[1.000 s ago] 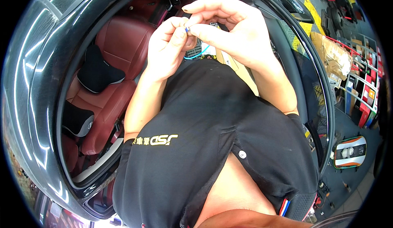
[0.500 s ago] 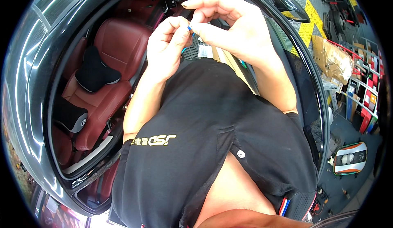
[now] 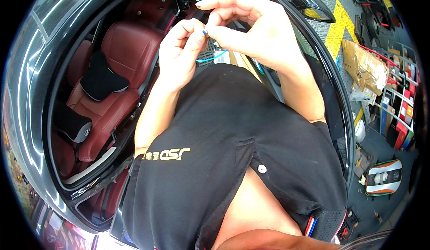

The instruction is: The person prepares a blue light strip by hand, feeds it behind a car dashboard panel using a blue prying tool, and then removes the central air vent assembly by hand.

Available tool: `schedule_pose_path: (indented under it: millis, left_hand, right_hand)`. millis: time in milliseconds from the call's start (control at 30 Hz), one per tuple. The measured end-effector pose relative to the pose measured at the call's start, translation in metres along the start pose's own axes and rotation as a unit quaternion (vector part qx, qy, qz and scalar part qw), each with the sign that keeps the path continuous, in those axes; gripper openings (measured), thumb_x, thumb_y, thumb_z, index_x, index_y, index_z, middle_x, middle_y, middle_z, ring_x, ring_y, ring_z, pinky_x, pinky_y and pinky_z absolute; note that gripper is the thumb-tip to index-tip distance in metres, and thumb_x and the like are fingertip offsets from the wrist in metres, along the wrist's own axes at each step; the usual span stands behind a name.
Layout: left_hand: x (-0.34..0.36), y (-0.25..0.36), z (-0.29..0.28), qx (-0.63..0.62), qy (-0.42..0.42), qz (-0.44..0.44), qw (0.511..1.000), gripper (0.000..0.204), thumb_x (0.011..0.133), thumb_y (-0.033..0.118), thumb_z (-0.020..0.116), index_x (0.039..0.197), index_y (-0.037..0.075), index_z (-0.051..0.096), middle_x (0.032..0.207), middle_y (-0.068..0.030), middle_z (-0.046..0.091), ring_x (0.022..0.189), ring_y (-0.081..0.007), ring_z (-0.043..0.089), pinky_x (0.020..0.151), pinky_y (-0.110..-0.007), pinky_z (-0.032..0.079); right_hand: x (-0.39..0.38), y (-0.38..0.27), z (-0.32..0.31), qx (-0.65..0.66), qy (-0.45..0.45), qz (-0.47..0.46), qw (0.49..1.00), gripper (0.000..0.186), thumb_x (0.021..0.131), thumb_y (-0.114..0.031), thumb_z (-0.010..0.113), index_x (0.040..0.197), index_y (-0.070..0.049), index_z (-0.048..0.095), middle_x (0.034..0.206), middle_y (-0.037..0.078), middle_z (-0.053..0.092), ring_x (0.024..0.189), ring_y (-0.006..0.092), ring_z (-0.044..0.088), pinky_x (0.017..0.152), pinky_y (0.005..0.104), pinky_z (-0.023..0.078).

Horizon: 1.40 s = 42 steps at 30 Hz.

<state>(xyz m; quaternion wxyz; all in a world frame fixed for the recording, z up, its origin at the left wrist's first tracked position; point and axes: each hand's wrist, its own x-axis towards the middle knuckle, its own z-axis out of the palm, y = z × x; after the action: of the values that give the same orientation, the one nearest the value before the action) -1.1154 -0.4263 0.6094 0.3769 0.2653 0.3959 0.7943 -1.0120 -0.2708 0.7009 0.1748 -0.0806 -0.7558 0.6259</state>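
My left hand (image 3: 181, 55) pinches a tiny blue piece (image 3: 204, 33) between closed fingertips, just above my black shirt. My right hand (image 3: 251, 34) meets it there, thumb and bent fingers closed on the same piece, index finger arched over the top. The piece is mostly hidden by fingertips. A thin light blue wire (image 3: 206, 60) curves below the hands; where it joins the piece, if it does, I cannot make out.
I am at a car's open doorway, its red seat (image 3: 127, 52) with black cushions (image 3: 101, 79) at left. A side mirror (image 3: 309, 3) is at upper right. Torn cardboard (image 3: 360, 66), shelving with boxes (image 3: 396, 115) and a white-and-orange case (image 3: 383, 178) lie at right.
Both hands hold their pinch and have shifted only slightly. The blue wire, mostly hidden half a second ago, shows in a curve again. The surroundings have shifted a little in view.
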Motion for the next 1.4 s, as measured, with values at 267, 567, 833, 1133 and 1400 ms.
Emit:
schedule_pose_path:
  millis: [267, 567, 833, 1133, 1400]
  left_hand:
    - [0.001, -0.008, 0.015, 0.058, 0.025, 0.009, 0.998, 0.010, 0.105, 0.011, 0.065, 0.111, 0.003, 0.065, 0.098, 0.0030, 0.064, 0.080, -0.0024, 0.051, 0.071, -0.020, 0.042]
    - [0.002, -0.006, 0.015, -0.119, -0.078, 0.003, 0.990, 0.021, 0.112, 0.022, 0.054, 0.117, 0.003, 0.061, 0.083, 0.0014, 0.051, 0.068, -0.0068, 0.039, 0.063, -0.025, 0.036]
    - [0.004, -0.004, 0.018, -0.169, -0.130, -0.047, 0.976, 0.027, 0.112, 0.028, 0.053, 0.117, 0.003, 0.060, 0.078, 0.0026, 0.046, 0.064, -0.0074, 0.036, 0.060, -0.027, 0.034]
    - [0.001, -0.001, 0.021, -0.151, -0.126, -0.050, 0.979, 0.026, 0.112, 0.028, 0.053, 0.111, 0.003, 0.060, 0.078, 0.0025, 0.046, 0.064, -0.0076, 0.036, 0.060, -0.027, 0.034]
    - [0.000, -0.001, 0.022, -0.154, -0.143, -0.054, 0.976, 0.025, 0.112, 0.027, 0.053, 0.110, 0.003, 0.061, 0.077, 0.0031, 0.046, 0.065, -0.0074, 0.035, 0.060, -0.026, 0.034]
  right_hand:
    - [-0.006, 0.001, -0.015, -0.025, 0.001, 0.004, 1.000, 0.031, 0.089, -0.013, 0.080, 0.117, -0.001, 0.075, 0.089, 0.005, 0.075, 0.085, 0.0106, 0.071, 0.081, 0.0261, 0.058]
    - [-0.013, 0.019, -0.006, 0.136, -0.052, 0.007, 0.989, 0.019, 0.099, 0.003, 0.067, 0.116, 0.004, 0.071, 0.110, 0.008, 0.068, 0.096, 0.0152, 0.070, 0.087, 0.0286, 0.059]
    - [-0.021, 0.024, -0.002, 0.133, 0.005, -0.031, 0.991, 0.013, 0.096, -0.010, 0.074, 0.105, 0.000, 0.076, 0.095, 0.004, 0.072, 0.086, 0.0110, 0.071, 0.077, 0.0258, 0.058]
    - [-0.026, 0.025, 0.000, 0.127, 0.020, -0.052, 0.990, 0.014, 0.096, -0.012, 0.076, 0.104, -0.001, 0.077, 0.095, 0.004, 0.073, 0.086, 0.0111, 0.070, 0.077, 0.0256, 0.057]
    - [-0.029, 0.020, -0.001, 0.163, 0.012, -0.018, 0.986, 0.015, 0.095, -0.012, 0.078, 0.104, 0.000, 0.077, 0.095, 0.005, 0.073, 0.087, 0.0109, 0.070, 0.078, 0.0257, 0.057]
